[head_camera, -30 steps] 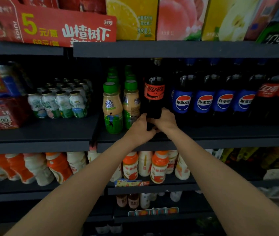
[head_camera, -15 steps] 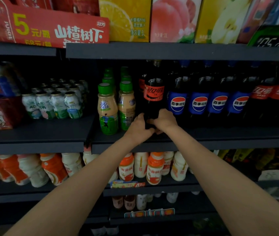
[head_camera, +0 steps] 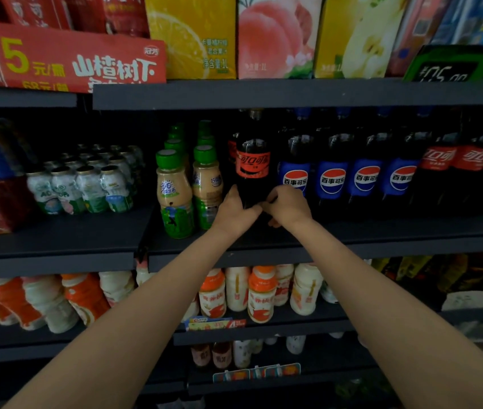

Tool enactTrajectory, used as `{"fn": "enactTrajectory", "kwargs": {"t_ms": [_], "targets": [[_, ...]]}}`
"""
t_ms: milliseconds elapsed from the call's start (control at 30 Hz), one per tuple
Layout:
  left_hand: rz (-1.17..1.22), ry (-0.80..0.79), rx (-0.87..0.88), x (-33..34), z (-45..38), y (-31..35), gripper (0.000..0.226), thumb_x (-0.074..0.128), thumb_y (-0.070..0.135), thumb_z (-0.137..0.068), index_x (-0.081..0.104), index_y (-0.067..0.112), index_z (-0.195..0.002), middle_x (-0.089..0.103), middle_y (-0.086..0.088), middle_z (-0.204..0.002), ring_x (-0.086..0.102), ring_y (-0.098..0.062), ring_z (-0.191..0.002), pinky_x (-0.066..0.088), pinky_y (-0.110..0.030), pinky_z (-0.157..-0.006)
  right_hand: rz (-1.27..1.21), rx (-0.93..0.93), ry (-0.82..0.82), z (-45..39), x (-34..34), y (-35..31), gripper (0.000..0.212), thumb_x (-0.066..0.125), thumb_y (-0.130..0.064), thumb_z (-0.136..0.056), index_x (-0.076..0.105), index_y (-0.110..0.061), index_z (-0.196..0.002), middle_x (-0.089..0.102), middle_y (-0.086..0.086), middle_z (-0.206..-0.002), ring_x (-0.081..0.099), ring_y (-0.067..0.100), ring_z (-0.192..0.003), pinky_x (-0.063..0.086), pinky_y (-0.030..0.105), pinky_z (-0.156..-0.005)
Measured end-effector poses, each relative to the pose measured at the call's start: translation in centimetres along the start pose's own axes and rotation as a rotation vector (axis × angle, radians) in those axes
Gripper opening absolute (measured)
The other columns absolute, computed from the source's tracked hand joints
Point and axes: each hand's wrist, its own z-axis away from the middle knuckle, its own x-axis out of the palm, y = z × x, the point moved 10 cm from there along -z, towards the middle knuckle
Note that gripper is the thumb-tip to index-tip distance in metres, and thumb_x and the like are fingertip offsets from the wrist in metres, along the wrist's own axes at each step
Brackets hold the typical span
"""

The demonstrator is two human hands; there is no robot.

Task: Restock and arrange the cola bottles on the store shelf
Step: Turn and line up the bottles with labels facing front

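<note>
A dark cola bottle (head_camera: 252,160) with a red label stands upright on the middle shelf (head_camera: 323,249), between the green-capped drinks and the blue-labelled colas. My left hand (head_camera: 236,209) grips its lower body from the left. My right hand (head_camera: 287,206) grips it from the right, thumb across the front. The bottle's base is hidden behind both hands. Another red-labelled bottle (head_camera: 232,150) shows just behind it.
Green-capped milk drinks (head_camera: 174,193) stand left of the bottle; several blue-labelled cola bottles (head_camera: 333,178) and red-labelled colas (head_camera: 470,163) stand to the right. The upper shelf (head_camera: 293,93) hangs close above the bottle cap. Small white bottles (head_camera: 81,187) fill the left shelf.
The bottle has gone a little deeper onto the shelf with both hands still around it. My view has shifted slightly; the hands keep their hold.
</note>
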Motion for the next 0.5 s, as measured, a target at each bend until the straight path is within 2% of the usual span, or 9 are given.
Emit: {"fn": "enactTrajectory", "kwargs": {"t_ms": [100, 167, 233, 300, 333, 400, 500], "targets": [[-0.005, 0.001, 0.016, 0.4, 0.3, 0.1, 0.068, 0.056, 0.016, -0.085, 0.023, 0.011, -0.144, 0.044, -0.013, -0.14, 0.044, -0.026, -0.128, 0.038, -0.032, -0.104, 0.02, -0.031, 0.058, 0.0, -0.8, 0.1, 0.019, 0.061, -0.024, -0.089, 0.062, -0.007, -0.097, 0.069, 0.013, -0.084, 0.07, 0.028, -0.072, 0.058, 0.044, -0.074], [-0.031, 0.002, -0.003, 0.6, 0.7, -0.3, 0.073, 0.055, 0.017, -0.086, 0.016, 0.011, -0.147, 0.04, -0.013, -0.144, 0.041, -0.027, -0.13, 0.037, -0.033, -0.105, 0.061, -0.045, 0.108, 0.1, -1.3, 0.3, 0.021, 0.062, -0.028, -0.088, 0.064, -0.008, -0.09, 0.069, 0.013, -0.085, 0.069, 0.028, -0.076, 0.058, 0.043, -0.073], [-0.052, -0.008, -0.041, 1.0, 1.0, -1.0, 0.075, 0.054, 0.018, -0.089, 0.01, 0.01, -0.149, 0.035, -0.013, -0.147, 0.038, -0.027, -0.133, 0.034, -0.03, -0.105, 0.114, -0.027, 0.156, 0.4, -2.0, 1.1, 0.03, 0.061, -0.033, -0.088, 0.059, -0.01, -0.069, 0.067, 0.011, -0.075, 0.067, 0.027, -0.073, 0.055, 0.036, -0.062], [-0.061, -0.019, -0.072, 1.5, 1.4, -1.5, 0.075, 0.053, 0.018, -0.09, 0.007, 0.009, -0.149, 0.032, -0.014, -0.149, 0.035, -0.027, -0.135, 0.032, -0.028, -0.106, 0.153, 0.012, 0.229, 1.0, -3.0, 2.2, 0.039, 0.061, -0.037, -0.087, 0.052, -0.011, -0.06, 0.059, 0.007, -0.066, 0.064, 0.027, -0.072, 0.042, 0.027, -0.049], [-0.063, -0.02, -0.086, 1.7, 1.6, -1.7, 0.075, 0.054, 0.018, -0.09, 0.007, 0.009, -0.148, 0.033, -0.014, -0.148, 0.035, -0.027, -0.135, 0.032, -0.027, -0.106, 0.152, 0.03, 0.262, 1.3, -3.5, 2.8, 0.037, 0.061, -0.039, -0.087, 0.054, -0.011, -0.064, 0.059, 0.007, -0.068, 0.064, 0.028, -0.075, 0.038, 0.025, -0.05], [-0.06, -0.018, -0.104, 2.0, 1.6, -2.1, 0.074, 0.054, 0.017, -0.089, 0.01, 0.009, -0.148, 0.036, -0.014, -0.146, 0.038, -0.027, -0.133, 0.033, -0.027, -0.105, 0.125, 0.067, 0.313, 1.6, -4.3, 4.2, 0.033, 0.064, -0.04, -0.085, 0.061, -0.007, -0.083, 0.064, 0.011, -0.086, 0.064, 0.03, -0.088, 0.042, 0.028, -0.06], [-0.08, 0.002, -0.129, 2.1, 1.4, -2.3, 0.073, 0.054, 0.018, -0.089, 0.014, 0.007, -0.148, 0.036, -0.015, -0.146, 0.039, -0.029, -0.132, 0.034, -0.03, -0.106, 0.074, 0.11, 0.335, 1.7, -4.7, 5.7, 0.051, 0.067, -0.041, -0.083, 0.052, -0.003, -0.113, 0.061, 0.017, -0.112, 0.06, 0.034, -0.101, 0.048, 0.036, -0.072]]}}
